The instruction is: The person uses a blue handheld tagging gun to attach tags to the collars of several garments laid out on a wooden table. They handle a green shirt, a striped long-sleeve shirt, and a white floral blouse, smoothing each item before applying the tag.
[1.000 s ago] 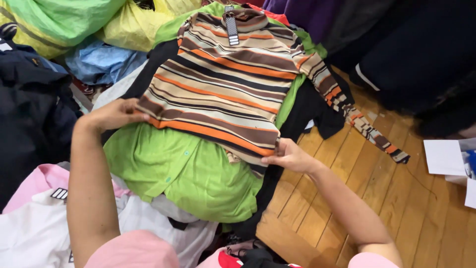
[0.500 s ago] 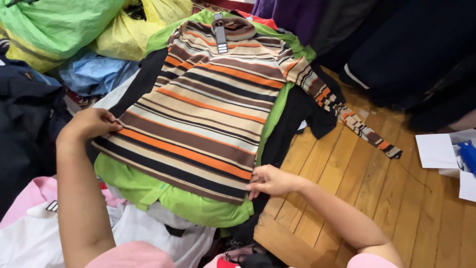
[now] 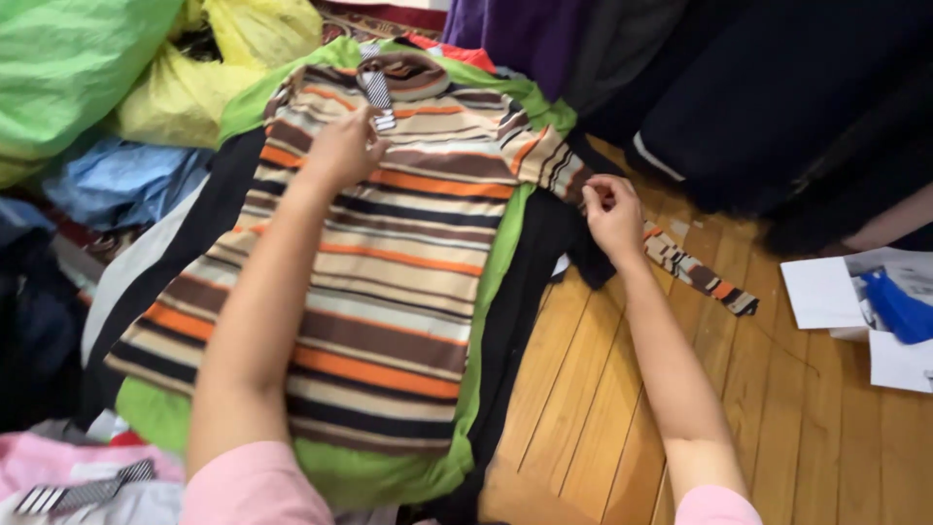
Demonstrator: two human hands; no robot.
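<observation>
Striped sweater [image 3: 389,262]: your left hand [image 3: 342,148] presses flat near its collar; your right hand [image 3: 612,216] pinches its sleeve [image 3: 680,258], which may bunch if tugged.

The striped top [image 3: 389,282] looked like soft matt knit cloth, the floor [image 3: 622,418] was glossy varnished wood, and the bags [image 3: 78,68] thin crinkly plastic.

head cam | looks steeply down, fwd | close over striped top [image 3: 389,253] | floor [image 3: 622,408] prob. right

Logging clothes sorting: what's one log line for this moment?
left hand: on striped sweater near collar | right hand: holding its sleeve | underneath: green shirt
</observation>
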